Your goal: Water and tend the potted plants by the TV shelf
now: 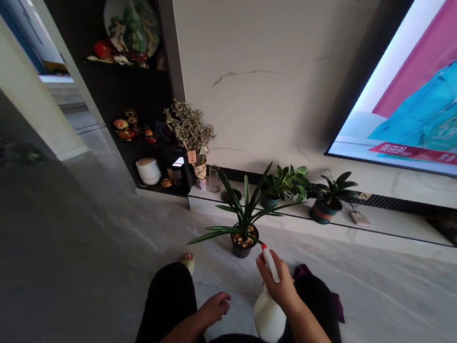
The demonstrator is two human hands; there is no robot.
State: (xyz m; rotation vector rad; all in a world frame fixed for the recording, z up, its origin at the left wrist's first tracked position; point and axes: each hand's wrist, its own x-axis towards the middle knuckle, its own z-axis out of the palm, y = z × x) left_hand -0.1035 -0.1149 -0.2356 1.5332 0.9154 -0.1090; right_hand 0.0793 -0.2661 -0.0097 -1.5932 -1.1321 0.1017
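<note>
One spray bottle (pixel 269 320) is being gripped by the right hand (pixel 281 286), five o'clock from one floor plant (pixel 244 222); the left hand (pixel 213 308) is being held half-curled at seven. Two ledge plants (pixel 288 181) are being supported toward two.

- Plant (pixel 244 217): dark green leaves; pot (pixel 242 249) brownish black, chips (pixel 250 233) tan.
- Bottle (pixel 268 316), to the plant's lower right: white, with a red nozzle tip (pixel 264 246).
- Trousers (pixel 170 302), below the plant: black.
- Cloth (pixel 337 308), right of and below the plant: purple.
- Floor (pixel 80 242), around the plant: grey, marbled with paler veins.
- Wall (pixel 252 31), beyond the plant: grey-beige, thin dark veins.
- Screen (pixel 410 98), to the plant's upper right: magenta and turquoise, white lettering on red.
- Dried flowers (pixel 190 126), to the plant's upper left: greyish tan.
</note>
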